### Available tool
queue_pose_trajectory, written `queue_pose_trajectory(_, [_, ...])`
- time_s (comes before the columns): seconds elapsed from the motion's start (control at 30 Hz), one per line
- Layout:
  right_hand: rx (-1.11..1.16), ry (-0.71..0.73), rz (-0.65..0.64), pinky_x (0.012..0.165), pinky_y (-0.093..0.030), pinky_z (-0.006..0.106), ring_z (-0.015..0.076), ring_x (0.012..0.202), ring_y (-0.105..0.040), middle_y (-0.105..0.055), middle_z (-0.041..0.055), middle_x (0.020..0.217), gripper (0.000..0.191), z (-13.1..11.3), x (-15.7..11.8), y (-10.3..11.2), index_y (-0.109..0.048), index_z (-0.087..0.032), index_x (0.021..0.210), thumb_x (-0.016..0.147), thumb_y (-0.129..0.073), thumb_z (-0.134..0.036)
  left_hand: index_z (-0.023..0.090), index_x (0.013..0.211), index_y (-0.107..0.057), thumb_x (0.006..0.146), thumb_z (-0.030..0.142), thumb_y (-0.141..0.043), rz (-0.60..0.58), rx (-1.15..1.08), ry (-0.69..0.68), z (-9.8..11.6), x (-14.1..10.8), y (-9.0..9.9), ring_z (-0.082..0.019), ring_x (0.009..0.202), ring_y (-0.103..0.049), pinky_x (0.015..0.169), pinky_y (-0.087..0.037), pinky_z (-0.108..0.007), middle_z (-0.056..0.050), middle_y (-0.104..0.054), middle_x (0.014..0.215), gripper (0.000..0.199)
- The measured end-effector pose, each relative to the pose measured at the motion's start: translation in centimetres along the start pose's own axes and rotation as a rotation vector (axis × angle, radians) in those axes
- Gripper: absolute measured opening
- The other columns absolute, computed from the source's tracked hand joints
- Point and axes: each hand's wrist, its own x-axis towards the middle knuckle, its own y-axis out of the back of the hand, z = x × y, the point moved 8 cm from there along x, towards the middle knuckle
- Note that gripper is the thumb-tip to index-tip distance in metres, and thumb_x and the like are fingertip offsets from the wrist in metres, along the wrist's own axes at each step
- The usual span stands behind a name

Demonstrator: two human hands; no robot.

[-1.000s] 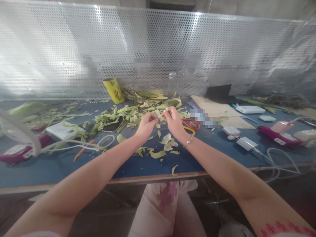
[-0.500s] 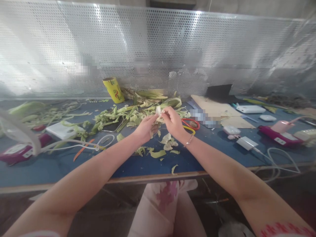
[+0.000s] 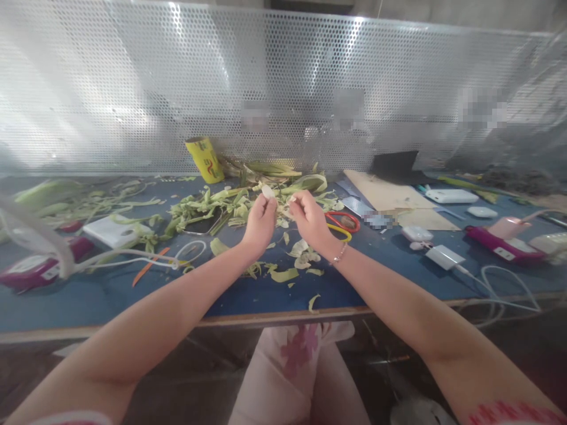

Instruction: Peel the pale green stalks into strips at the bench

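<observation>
My left hand [image 3: 260,222] is closed, with a pale, whitish petal-like piece [image 3: 268,192] pinched at its fingertips. A short gap to the right, my right hand [image 3: 309,218] has its fingers pressed together on a small pale bit [image 3: 293,199] too small to identify. Behind both hands lies a heap of green leaves and stems [image 3: 239,203] on the blue table [image 3: 266,301]. Closer to me, loose pale petals [image 3: 303,254] and a green peel strip [image 3: 284,275] rest on the tabletop.
A yellow tube [image 3: 205,160] leans near the perforated metal panel [image 3: 283,77]. Orange-handled scissors [image 3: 343,221] lie beside my right hand. Cardboard [image 3: 385,192], a white charger [image 3: 445,257] with cable and a purple power strip [image 3: 505,247] are at right; a white box [image 3: 113,230] is at left.
My hands have moved apart, the left one going slightly left and turning more upright with the whitish piece at its fingertips. My right hand has barely moved.
</observation>
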Motion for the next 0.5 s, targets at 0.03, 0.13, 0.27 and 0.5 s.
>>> queue_pose_trajectory(0.03, [-0.012,0.011,0.002,0.063,-0.037,0.027,0.0120,0.062,-0.047,-0.050,-0.0020,0.071,0.010,-0.2,0.0,0.0,-0.043,-0.022,0.083,0.088,-0.040,-0.031,0.020,0.067,-0.038,0.083,0.032,-0.050,0.025,0.030,-0.042,0.3,0.0,0.3,-0.007,0.049,-0.027,0.046,-0.025,-0.021,0.005,-0.029,0.058,0.024])
queue_pose_trajectory(0.13, [-0.031,0.034,0.000,0.062,-0.036,0.028,0.0117,0.059,-0.044,-0.048,-0.0023,0.069,0.011,-0.6,-0.1,-0.1,-0.042,-0.023,0.084,0.089,-0.039,-0.032,0.020,0.068,-0.040,0.084,0.031,-0.048,0.060,0.108,-0.140,1.1,-0.1,0.6,-0.008,0.052,-0.031,0.049,-0.028,-0.022,0.004,-0.033,0.060,0.021])
queue_pose_trajectory(0.27, [-0.004,0.000,0.007,0.057,-0.034,0.028,0.0116,0.055,-0.040,-0.043,-0.0028,0.066,0.012,-0.3,-0.1,-0.2,-0.042,-0.024,0.086,0.090,-0.039,-0.035,0.021,0.070,-0.042,0.083,0.031,-0.051,0.086,0.091,-0.124,0.9,-0.1,0.9,-0.008,0.053,-0.033,0.052,-0.032,-0.021,0.004,-0.036,0.061,0.019])
queue_pose_trajectory(0.5, [0.101,-0.075,0.011,0.048,-0.028,0.027,0.0100,0.047,-0.032,-0.038,-0.0049,0.059,0.014,0.8,-0.1,-0.4,-0.043,-0.025,0.087,0.088,-0.041,-0.039,0.021,0.071,-0.039,0.084,0.034,-0.048,0.085,0.037,-0.102,0.5,-0.1,0.7,-0.008,0.054,-0.031,0.050,-0.032,-0.020,0.004,-0.034,0.064,0.021])
